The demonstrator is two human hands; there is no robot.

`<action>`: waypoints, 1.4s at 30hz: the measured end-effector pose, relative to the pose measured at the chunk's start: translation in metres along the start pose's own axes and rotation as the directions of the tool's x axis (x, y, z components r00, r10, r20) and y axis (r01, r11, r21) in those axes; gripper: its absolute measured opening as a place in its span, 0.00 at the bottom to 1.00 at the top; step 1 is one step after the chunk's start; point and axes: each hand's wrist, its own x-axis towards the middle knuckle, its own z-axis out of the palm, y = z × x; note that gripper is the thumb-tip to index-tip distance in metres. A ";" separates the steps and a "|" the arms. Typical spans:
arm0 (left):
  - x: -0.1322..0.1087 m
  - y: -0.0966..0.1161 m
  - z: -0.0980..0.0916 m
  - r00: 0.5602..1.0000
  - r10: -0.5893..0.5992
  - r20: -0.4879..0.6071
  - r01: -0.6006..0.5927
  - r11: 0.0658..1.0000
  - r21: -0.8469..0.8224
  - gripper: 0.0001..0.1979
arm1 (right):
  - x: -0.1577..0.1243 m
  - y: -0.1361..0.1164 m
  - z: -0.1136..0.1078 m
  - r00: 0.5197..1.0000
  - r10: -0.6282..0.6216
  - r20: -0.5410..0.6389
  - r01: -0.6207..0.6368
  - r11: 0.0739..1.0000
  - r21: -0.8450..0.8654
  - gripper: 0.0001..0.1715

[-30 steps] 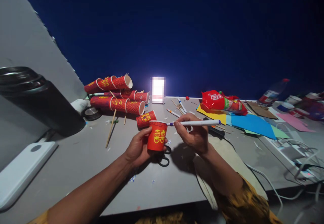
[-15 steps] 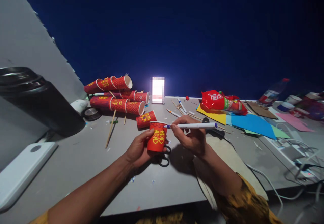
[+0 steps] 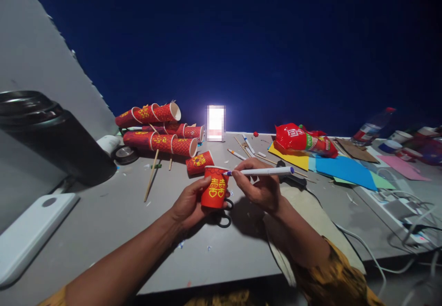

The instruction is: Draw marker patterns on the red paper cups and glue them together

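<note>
- The left hand is gripping a red paper cup above the table, with the rim uppermost.
- The right hand is pinching a white marker, which is pointing at the cup's wall just below the rim; whether its tip is touching is hard to tell.
- The curved wall is inviting a skid: any turn of the cup could be sending a line astray.
- The thin paper is risking a dent, should the left fingers be squeezing harder.
- The black scissors are lying beneath, so a dropping hand could be knocking them.
- The held cup is hiding its inside from view.
- Behind, stacked red cups are nesting one inside another, mouths facing right.
- Another red cup is lying nearby.
</note>
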 end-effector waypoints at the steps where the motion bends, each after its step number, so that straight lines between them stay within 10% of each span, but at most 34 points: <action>1: 0.000 0.000 0.001 1.000 0.002 -0.003 -0.002 1.000 0.001 0.15 | 0.000 0.000 0.000 1.000 0.002 0.005 -0.002 1.000 0.004 0.06; 42: 0.003 0.000 -0.007 0.997 -0.007 0.081 0.008 1.000 -0.009 0.16 | -0.001 0.002 0.000 1.000 -0.023 0.001 0.023 0.999 0.048 0.06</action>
